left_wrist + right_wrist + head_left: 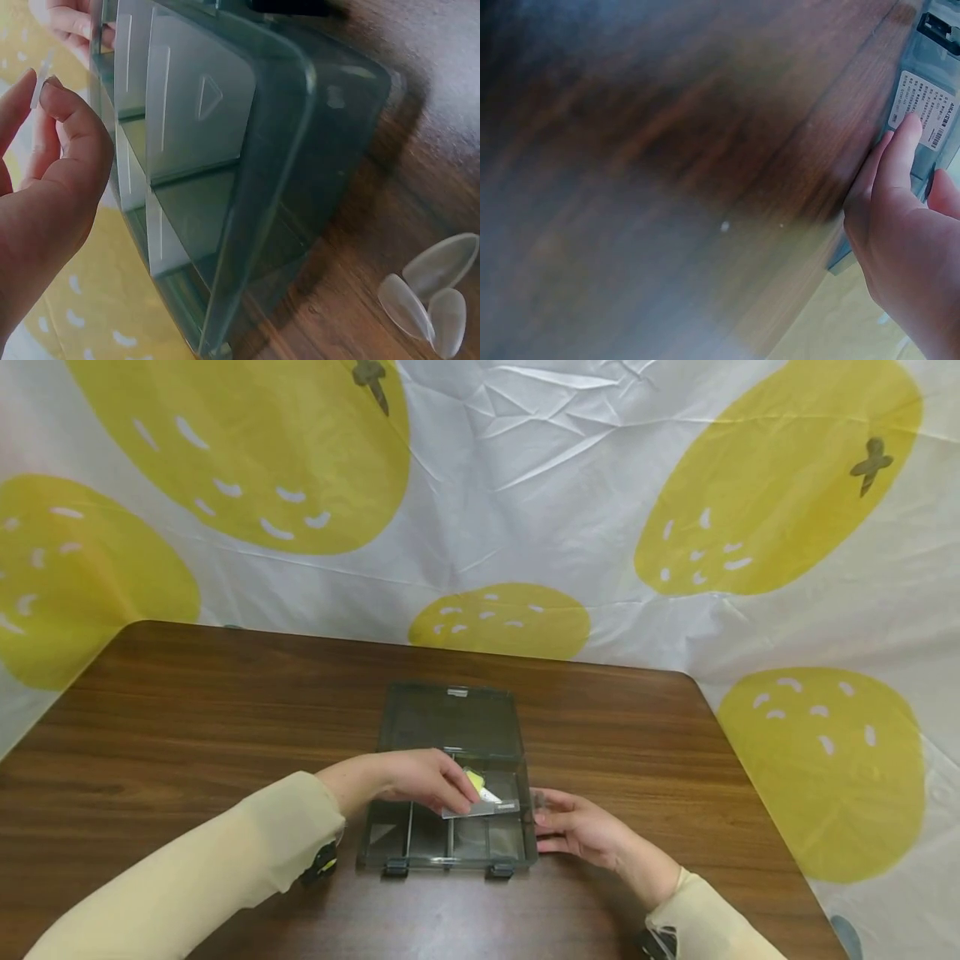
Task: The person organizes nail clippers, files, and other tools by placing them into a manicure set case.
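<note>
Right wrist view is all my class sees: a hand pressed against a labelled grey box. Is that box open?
Observer: Yes. The head view shows the organiser box open, its lid laid back on the table.
Operator: And the other hand?
Observer: The left hand pinches a small flat packet, partly yellow, above the box.
Operator: How is the inside laid out?
Observer: Dividers split it into several compartments.
</note>
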The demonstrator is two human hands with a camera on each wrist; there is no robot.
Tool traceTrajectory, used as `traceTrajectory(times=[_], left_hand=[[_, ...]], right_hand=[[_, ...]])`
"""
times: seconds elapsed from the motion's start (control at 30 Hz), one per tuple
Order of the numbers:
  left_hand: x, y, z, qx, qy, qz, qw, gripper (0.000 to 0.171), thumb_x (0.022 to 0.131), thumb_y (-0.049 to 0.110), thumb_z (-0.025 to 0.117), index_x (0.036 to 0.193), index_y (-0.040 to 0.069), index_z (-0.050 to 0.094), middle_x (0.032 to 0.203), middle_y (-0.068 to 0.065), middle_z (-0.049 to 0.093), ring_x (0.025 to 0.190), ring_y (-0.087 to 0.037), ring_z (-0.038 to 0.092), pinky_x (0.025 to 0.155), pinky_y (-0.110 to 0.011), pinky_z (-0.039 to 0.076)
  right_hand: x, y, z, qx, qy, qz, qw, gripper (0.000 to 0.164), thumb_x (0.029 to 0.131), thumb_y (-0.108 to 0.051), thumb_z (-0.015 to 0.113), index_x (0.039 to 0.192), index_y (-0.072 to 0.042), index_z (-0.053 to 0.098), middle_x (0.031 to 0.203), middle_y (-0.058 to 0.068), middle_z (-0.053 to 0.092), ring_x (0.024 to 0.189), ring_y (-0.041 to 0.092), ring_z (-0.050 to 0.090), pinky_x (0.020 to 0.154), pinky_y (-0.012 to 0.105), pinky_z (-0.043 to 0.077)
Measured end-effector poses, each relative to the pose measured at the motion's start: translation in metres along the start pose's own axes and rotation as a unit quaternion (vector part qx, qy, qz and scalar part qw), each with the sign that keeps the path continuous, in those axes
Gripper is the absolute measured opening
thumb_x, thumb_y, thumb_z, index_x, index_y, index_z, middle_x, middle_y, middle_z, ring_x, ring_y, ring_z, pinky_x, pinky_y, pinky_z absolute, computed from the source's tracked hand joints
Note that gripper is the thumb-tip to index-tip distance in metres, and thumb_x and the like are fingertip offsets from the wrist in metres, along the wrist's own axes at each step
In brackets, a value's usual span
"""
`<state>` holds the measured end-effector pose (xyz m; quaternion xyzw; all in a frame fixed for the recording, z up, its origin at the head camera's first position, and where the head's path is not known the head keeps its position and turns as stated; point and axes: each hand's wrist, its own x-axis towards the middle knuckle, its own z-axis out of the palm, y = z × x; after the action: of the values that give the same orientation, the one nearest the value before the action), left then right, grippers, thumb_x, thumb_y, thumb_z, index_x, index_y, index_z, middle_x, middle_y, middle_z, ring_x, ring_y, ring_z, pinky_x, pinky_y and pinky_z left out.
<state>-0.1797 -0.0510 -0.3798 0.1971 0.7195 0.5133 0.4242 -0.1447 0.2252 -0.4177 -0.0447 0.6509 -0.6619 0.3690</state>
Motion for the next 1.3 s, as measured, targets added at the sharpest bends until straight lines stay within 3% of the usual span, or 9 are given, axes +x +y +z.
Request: traceTrajectory(times=[0.43, 0.63, 0.73, 0.97, 1.13, 1.3], left_hand=[[0.010, 0.003, 0.011, 0.004, -0.004, -0.006, 1.0000, 0.028, 0.085, -0.001, 0.061, 0.111, -0.010, 0.061, 0.086, 0.003, 0.062, 0.073, -0.004, 0.053, 0.068, -0.019, 0.047], [0.008, 0.005, 0.011, 0.003, -0.022, 0.003, 0.9998, 0.030, 0.087, 0.000, 0.059, 0.115, -0.011, 0.059, 0.105, -0.013, 0.065, 0.077, -0.005, 0.056, 0.080, -0.026, 0.052], [0.007, 0.007, 0.007, 0.002, -0.019, 0.006, 0.9998, 0.031, 0.088, 0.002, 0.059, 0.117, -0.010, 0.058, 0.115, -0.019, 0.062, 0.080, -0.008, 0.058, 0.083, -0.029, 0.052], [-0.004, 0.009, -0.009, -0.016, 0.014, 0.021, 0.9996, 0.033, 0.087, 0.005, 0.060, 0.118, -0.008, 0.057, 0.112, -0.020, 0.062, 0.086, -0.015, 0.060, 0.083, -0.030, 0.052], [-0.020, 0.006, -0.027, -0.019, 0.039, 0.031, 0.9986, 0.037, 0.089, 0.008, 0.058, 0.120, -0.011, 0.054, 0.111, -0.019, 0.062, 0.083, -0.013, 0.059, 0.085, -0.034, 0.052], [-0.038, -0.007, -0.046, -0.015, 0.069, 0.029, 0.9971, 0.041, 0.090, 0.012, 0.058, 0.123, -0.011, 0.051, 0.114, -0.018, 0.059, 0.090, -0.015, 0.059, 0.087, -0.032, 0.051]], right_hand=[[0.000, 0.001, 0.000, 0.002, -0.004, -0.004, 1.000, 0.062, 0.095, -0.006, 0.048, 0.144, 0.011, 0.014, 0.107, 0.001, 0.064, 0.100, 0.014, 0.062, 0.087, 0.032, 0.052], [0.000, 0.001, -0.001, -0.002, -0.004, -0.002, 1.000, 0.063, 0.095, -0.008, 0.049, 0.144, 0.011, 0.014, 0.111, 0.003, 0.062, 0.101, 0.015, 0.061, 0.086, 0.031, 0.052], [0.000, 0.001, -0.001, -0.005, -0.002, 0.000, 1.000, 0.063, 0.095, -0.008, 0.050, 0.144, 0.011, 0.014, 0.111, 0.003, 0.062, 0.101, 0.015, 0.061, 0.086, 0.031, 0.052], [0.001, 0.001, 0.000, -0.004, 0.002, 0.005, 1.000, 0.064, 0.095, -0.007, 0.049, 0.144, 0.011, 0.013, 0.106, 0.001, 0.062, 0.099, 0.014, 0.061, 0.086, 0.031, 0.052], [0.002, 0.002, 0.000, -0.004, 0.003, 0.001, 1.000, 0.063, 0.095, -0.006, 0.049, 0.144, 0.011, 0.013, 0.105, 0.000, 0.062, 0.097, 0.013, 0.061, 0.085, 0.030, 0.053], [0.001, 0.001, -0.001, -0.009, 0.001, 0.001, 1.000, 0.062, 0.095, -0.007, 0.048, 0.144, 0.010, 0.014, 0.106, 0.002, 0.059, 0.098, 0.013, 0.061, 0.087, 0.032, 0.052]])
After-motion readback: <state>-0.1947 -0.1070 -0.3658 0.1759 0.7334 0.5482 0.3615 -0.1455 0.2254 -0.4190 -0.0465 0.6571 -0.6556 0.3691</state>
